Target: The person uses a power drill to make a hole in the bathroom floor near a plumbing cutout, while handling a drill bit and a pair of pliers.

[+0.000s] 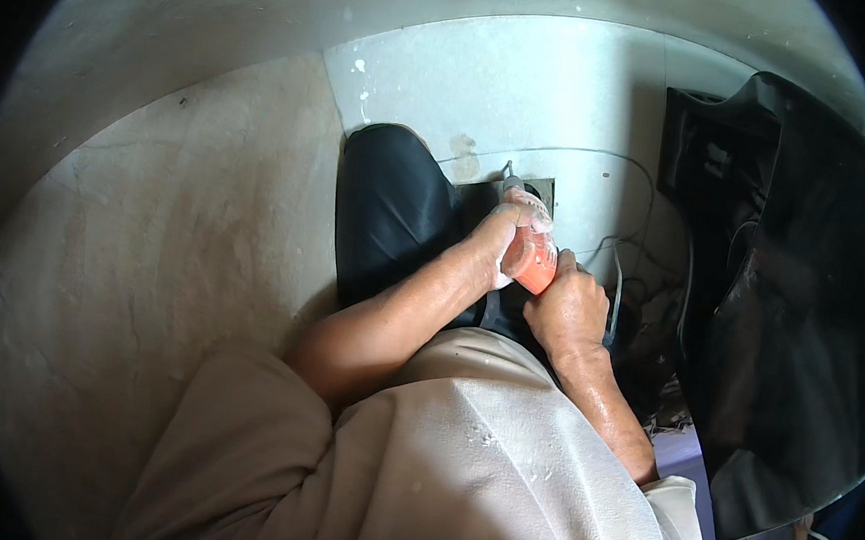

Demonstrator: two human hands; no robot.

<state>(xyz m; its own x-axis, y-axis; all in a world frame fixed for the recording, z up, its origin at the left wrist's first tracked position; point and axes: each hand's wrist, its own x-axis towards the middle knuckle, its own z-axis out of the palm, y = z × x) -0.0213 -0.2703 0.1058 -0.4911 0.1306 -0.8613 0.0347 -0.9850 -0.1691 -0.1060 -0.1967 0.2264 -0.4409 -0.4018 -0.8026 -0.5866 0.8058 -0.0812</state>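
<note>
A dusty orange power tool with a grey nose and a thin bit points away from me, low between my knees. My left hand is closed round its front part, fingers and thumb whitened with powder. Closed against the tool's rear right side is my right hand; its fingers are partly hidden underneath. Just beyond the nose is a small dark rectangular recess in the pale surface. I cannot tell whether the bit touches anything.
A large black plastic shell stands close on my right. Thin grey cable loops between it and the tool. My left knee in dark trousers rises beside the tool. A brownish panel lies left, and a pale curved wall bounds the far side.
</note>
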